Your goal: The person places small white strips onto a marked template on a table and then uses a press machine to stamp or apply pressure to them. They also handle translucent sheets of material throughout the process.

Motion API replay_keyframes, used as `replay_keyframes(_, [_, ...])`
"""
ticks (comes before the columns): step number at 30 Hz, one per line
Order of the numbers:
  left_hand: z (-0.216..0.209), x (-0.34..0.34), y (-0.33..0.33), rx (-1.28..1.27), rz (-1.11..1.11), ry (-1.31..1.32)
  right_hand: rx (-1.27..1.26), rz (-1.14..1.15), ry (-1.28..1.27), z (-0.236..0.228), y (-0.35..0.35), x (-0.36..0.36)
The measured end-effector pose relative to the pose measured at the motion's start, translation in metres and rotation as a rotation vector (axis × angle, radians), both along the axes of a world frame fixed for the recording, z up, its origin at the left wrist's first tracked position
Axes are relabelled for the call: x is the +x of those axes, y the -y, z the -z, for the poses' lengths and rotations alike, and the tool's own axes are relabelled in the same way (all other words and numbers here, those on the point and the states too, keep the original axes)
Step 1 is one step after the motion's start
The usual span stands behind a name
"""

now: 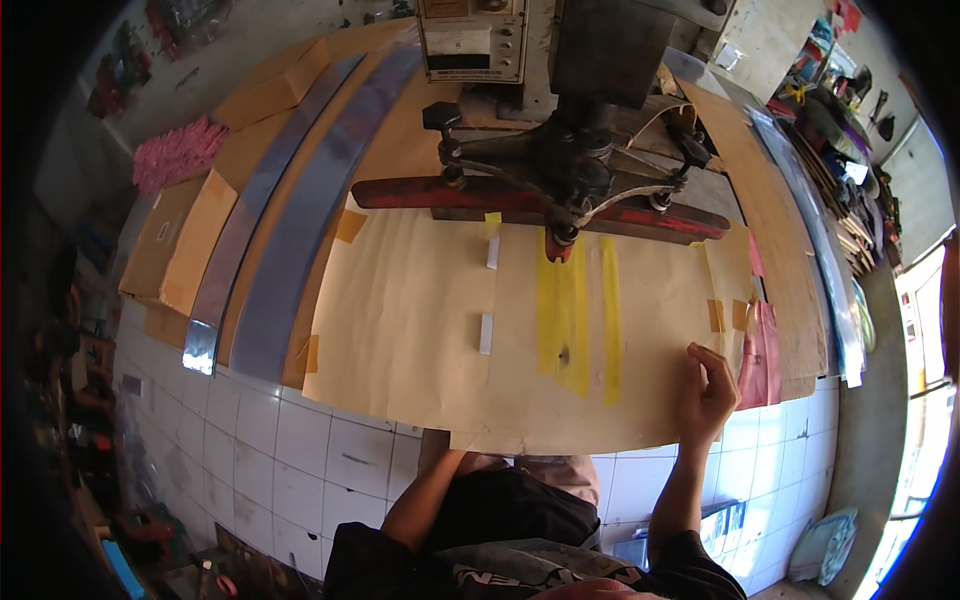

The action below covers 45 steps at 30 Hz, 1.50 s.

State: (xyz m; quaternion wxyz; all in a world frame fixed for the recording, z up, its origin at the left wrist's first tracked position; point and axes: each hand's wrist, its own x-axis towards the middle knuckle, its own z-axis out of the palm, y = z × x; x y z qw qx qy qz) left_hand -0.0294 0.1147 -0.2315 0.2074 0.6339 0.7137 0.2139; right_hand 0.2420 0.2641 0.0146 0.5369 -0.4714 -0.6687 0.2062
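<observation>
A wide tan paper sheet point(400, 330) with yellow tape strips point(562, 330) and two small white strips point(486, 333) lies in front of me. My right hand point(708, 392) rests over its right part, fingers curled in; anything between them is too small to make out. My left forearm reaches up to the sheet's near edge, and that hand is hidden beneath it. Above the far edge stands a dark machine head point(575, 170) with a long red bar point(640, 215) and black knobs, its front foot over the yellow tape.
Clear plastic strips point(310, 210) run along the left of the board, beside a cardboard box point(180, 240) and a pink bundle point(180, 152). At the back is a control box point(473, 40). Red material point(762, 355) lies at the right. White tiles point(340, 455) cover the floor.
</observation>
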Motion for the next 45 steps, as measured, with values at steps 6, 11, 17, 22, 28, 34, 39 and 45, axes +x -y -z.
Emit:
replay_keyframes(6, [-0.001, 0.000, 0.003, 0.004, 0.000, 0.014, 0.142, 0.135, 0.207, 0.007, 0.000, -0.002])
replay_keyframes(11, [-0.001, -0.002, 0.008, 0.005, -0.007, 0.014, 0.105, 0.163, 0.094, 0.009, -0.001, -0.005])
replay_keyframes(17, [0.000, 0.002, 0.006, 0.011, 0.012, 0.031, 0.069, 0.158, -0.045, 0.015, 0.000, 0.001])
replay_keyframes(22, [0.000, 0.002, 0.011, 0.016, 0.006, 0.034, 0.034, 0.142, -0.070, 0.012, 0.002, 0.000])
replay_keyframes(28, [0.001, 0.004, 0.012, 0.021, 0.009, 0.038, 0.027, 0.161, -0.015, 0.013, -0.001, -0.003])
replay_keyframes(34, [0.002, 0.007, 0.014, 0.017, 0.010, 0.043, 0.049, 0.146, 0.013, 0.015, -0.002, -0.001])
replay_keyframes(39, [0.001, 0.009, 0.017, 0.014, 0.012, 0.049, 0.117, 0.170, 0.003, 0.012, -0.002, -0.006])
replay_keyframes(45, [0.001, 0.009, 0.017, 0.013, 0.014, 0.052, 0.113, 0.177, 0.017, 0.012, -0.002, -0.006])
